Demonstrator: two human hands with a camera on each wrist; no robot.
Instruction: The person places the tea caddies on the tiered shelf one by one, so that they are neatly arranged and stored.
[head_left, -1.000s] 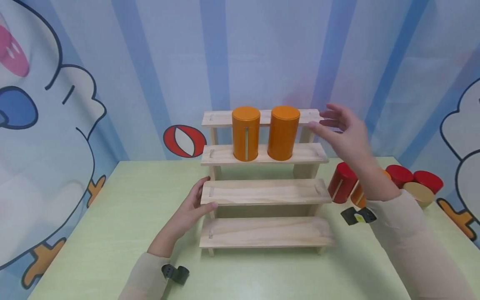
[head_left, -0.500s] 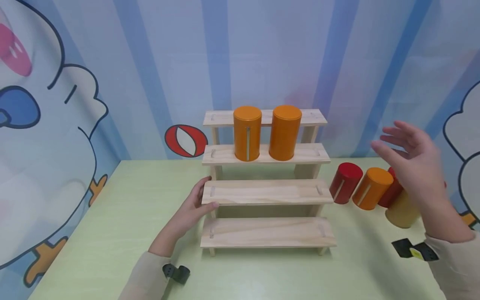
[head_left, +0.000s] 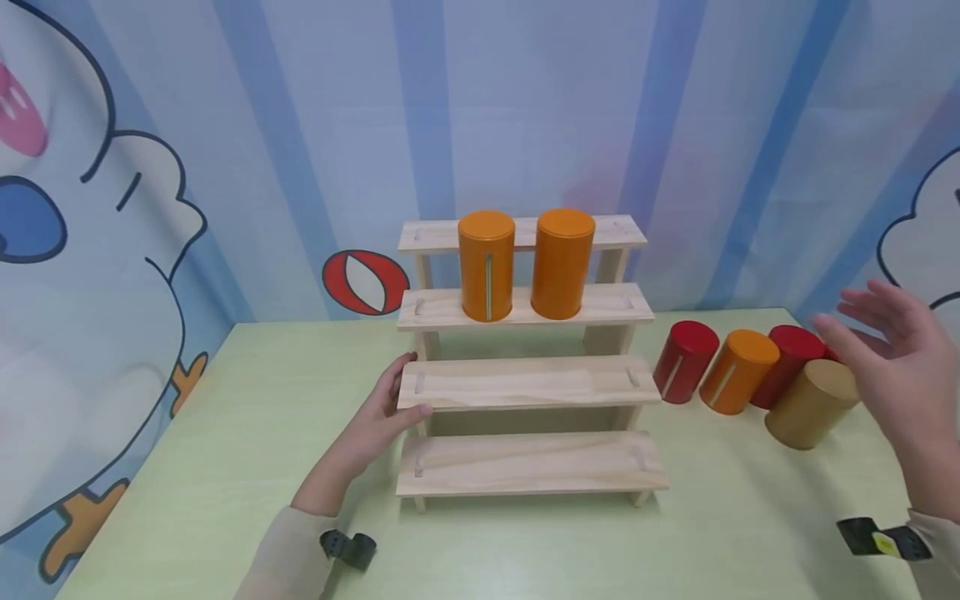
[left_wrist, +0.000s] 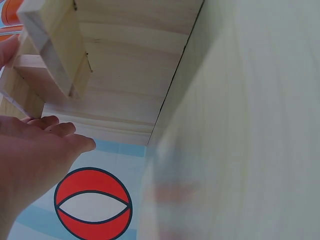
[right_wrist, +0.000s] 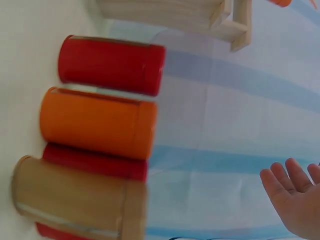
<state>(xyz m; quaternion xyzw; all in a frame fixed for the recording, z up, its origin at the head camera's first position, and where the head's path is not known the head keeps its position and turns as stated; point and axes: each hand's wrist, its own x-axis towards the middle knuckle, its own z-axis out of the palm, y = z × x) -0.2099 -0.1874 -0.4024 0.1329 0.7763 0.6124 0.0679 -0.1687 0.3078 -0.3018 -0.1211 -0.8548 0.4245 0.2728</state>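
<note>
A stepped wooden display shelf with several tiers stands in the middle of the table. My left hand holds the left end of its second tier from the bottom, thumb on top; in the left wrist view the fingers reach along the side. Two orange canisters stand upright side by side on the second tier from the top. At the right, my right hand hovers with nothing in it, fingers loosely spread. Closest to it is a gold canister, with a red canister partly hidden behind.
Left of the gold canister stand an orange canister and two red canisters, close together beside the shelf. A blue striped curtain with cartoon prints hangs behind the pale green table.
My right hand has moved away from the top of the shelf, right and down to beside the canister group, uncovering the gold canister. The left hand has stayed on the shelf.
</note>
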